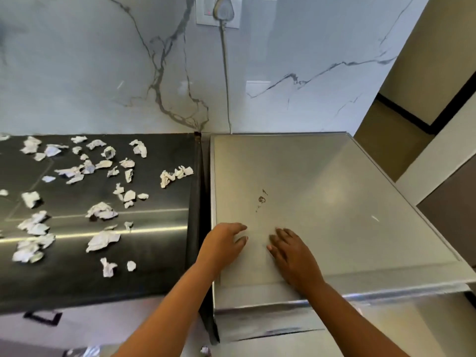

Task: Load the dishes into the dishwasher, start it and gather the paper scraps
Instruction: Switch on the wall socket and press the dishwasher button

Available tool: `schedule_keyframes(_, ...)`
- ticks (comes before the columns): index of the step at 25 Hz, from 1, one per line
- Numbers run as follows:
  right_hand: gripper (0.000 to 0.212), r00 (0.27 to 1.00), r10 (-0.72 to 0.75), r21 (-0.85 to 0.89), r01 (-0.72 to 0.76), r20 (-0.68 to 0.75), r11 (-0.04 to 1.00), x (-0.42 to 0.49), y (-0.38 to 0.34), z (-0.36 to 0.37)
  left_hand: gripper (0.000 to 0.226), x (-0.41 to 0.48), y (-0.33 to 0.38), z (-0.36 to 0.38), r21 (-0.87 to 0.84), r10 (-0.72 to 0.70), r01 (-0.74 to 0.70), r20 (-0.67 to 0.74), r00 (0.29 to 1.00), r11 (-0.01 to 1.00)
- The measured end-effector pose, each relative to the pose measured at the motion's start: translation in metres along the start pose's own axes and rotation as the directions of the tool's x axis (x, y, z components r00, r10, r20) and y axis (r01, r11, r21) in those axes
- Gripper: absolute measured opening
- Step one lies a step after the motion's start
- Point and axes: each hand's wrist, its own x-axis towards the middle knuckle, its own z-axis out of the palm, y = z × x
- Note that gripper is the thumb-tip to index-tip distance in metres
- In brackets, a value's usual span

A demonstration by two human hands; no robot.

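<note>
Both hands lie on the flat top of the silver brushed-metal dishwasher (334, 202), which fills the right half of the frame against the white grey-veined marble wall (77, 60). The left hand (224, 244) sits near the top's left edge in the lower middle of the frame, fingers loosely bent with the tips on the metal and nothing in its grasp. The right hand (291, 256) lies just beside it, palm down with fingers spread flat on the surface, also holding nothing. A small dark smudge (262, 199) marks the metal above the hands.

The crumpled white paper scraps (103, 211) are strewn over the glossy black countertop (154, 266) in the left half of the frame, well apart from either hand. One more scrap (205, 351) lies on the floor at the bottom edge, between the two forearms.

At the top centre, a white wall socket (203, 14) holds a plug, and its grey cord (226, 73) drops down the wall behind the dishwasher.
</note>
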Motion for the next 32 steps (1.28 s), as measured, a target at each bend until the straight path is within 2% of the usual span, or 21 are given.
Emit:
schedule_keyframes(3,0.07,0.997,-0.08,-0.088,0.08,0.0,0.993,-0.027,0.021,0.003,0.042,-0.03,0.011,0.031,0.035,0.001,-0.001,-0.001,1.0,0.999)
schedule_keyframes(6,0.054,0.994,-0.112,-0.13,0.109,-0.019,0.986,-0.04,0.026,0.0,0.058,-0.056,0.02,0.054,0.191,0.02,-0.018,-0.009,1.0,0.981)
schedule_keyframes(9,0.052,0.992,-0.125,-0.14,0.124,0.002,0.982,-0.046,0.024,-0.003,0.081,-0.081,0.024,0.062,0.294,0.036,-0.027,-0.024,0.999,0.955)
schedule_keyframes(12,0.058,0.983,-0.169,-0.104,0.175,0.069,0.979,-0.047,0.026,-0.006,0.102,-0.1,0.022,0.062,0.369,0.127,-0.116,-0.005,0.992,0.922)
schedule_keyframes(17,0.067,0.946,-0.293,-0.056,0.303,0.137,0.951,-0.052,0.031,-0.013,0.103,-0.122,0.005,0.06,0.46,0.057,-0.059,0.016,0.998,0.886)
schedule_keyframes(22,0.057,0.935,-0.354,-0.128,0.351,-0.002,0.928,-0.053,0.033,0.0,0.113,-0.13,0.0,0.064,0.509,0.047,-0.046,0.012,0.999,0.86)
schedule_keyframes(25,0.052,0.931,-0.366,-0.17,0.359,-0.008,0.918,-0.054,0.031,0.001,0.115,-0.132,0.0,0.069,0.54,0.058,-0.039,-0.018,0.998,0.841)
schedule_keyframes(32,0.05,0.919,-0.388,-0.197,0.369,-0.067,0.908,-0.054,0.032,0.005,0.104,-0.132,-0.006,0.077,0.624,0.155,-0.051,-0.114,0.981,0.78)
